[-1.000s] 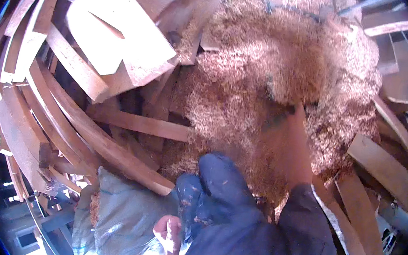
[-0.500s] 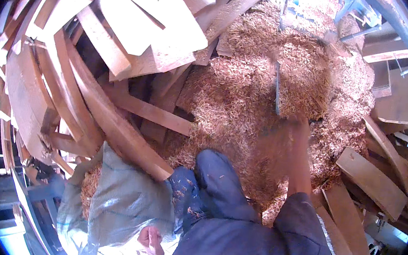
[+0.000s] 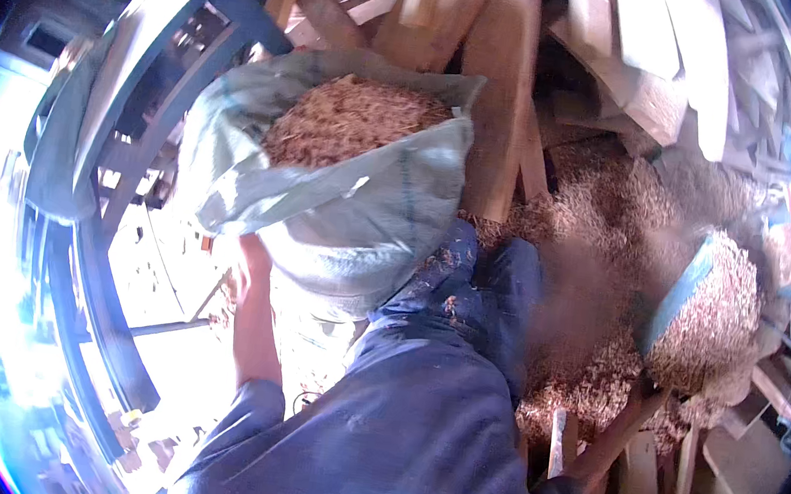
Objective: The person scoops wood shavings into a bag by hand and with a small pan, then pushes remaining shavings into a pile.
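Observation:
My right hand [image 3: 655, 392] is closed on a scoop [image 3: 684, 289] with a blue side, out to the right. Wood shavings [image 3: 721, 315] are heaped on it, and only part of the scoop shows beneath them. On the left, a pale woven sack [image 3: 351, 213] stands with its mouth open, filled with brown shavings [image 3: 356, 122] near the rim. My left hand [image 3: 247, 265] grips the near left edge of that sack; bright light and the fabric hide some of its fingers. My legs in dark blue trousers are beside the sack.
A loose pile of shavings [image 3: 603, 197] spreads beyond my legs and to the right. Wooden boards and offcuts [image 3: 498, 94] lean behind the sack. A dark blue frame [image 3: 109, 313] stands at the left. More planks [image 3: 638, 485] lie at the lower right.
My view has swung left toward the sack. My right hand has lifted the loaded scoop out of the pile. My left hand has moved up to the sack's edge, and the sack's mouth now shows.

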The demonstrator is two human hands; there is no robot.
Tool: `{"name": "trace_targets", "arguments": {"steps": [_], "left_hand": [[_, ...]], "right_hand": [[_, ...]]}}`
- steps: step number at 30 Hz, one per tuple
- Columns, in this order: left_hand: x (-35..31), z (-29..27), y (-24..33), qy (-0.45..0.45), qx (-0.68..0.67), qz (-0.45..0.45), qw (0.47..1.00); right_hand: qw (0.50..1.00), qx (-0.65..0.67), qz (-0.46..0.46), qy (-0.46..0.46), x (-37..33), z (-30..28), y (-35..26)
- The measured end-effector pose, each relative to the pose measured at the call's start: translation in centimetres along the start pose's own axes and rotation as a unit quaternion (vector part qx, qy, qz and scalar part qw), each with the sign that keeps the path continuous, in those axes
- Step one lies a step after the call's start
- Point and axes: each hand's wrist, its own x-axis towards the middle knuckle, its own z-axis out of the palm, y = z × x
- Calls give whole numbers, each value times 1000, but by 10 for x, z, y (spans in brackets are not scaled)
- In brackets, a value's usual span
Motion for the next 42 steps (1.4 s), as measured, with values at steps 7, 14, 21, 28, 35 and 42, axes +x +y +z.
{"name": "trace_targets", "arguments": {"steps": [7, 14, 21, 28, 35, 42], "left_hand": [[71, -55, 112, 137, -487, -26, 862], [108, -138, 162, 46, -295, 38, 953], [132, -105, 197, -167, -26, 127, 977], [137, -60, 248, -209, 90, 136, 964], [121, -51, 213, -119, -112, 74, 984], [86, -60, 233, -85, -275, -139, 948]], "right_hand": [[995, 26, -73, 58, -94, 91, -13], [995, 31, -94, 22, -131, 130, 16], [989, 8, -94, 114, -129, 121, 18], [982, -72, -35, 171, -136, 140, -9], [953, -208, 29, 216, -187, 251, -37], [959, -223, 80, 153, -203, 233, -83]]}}
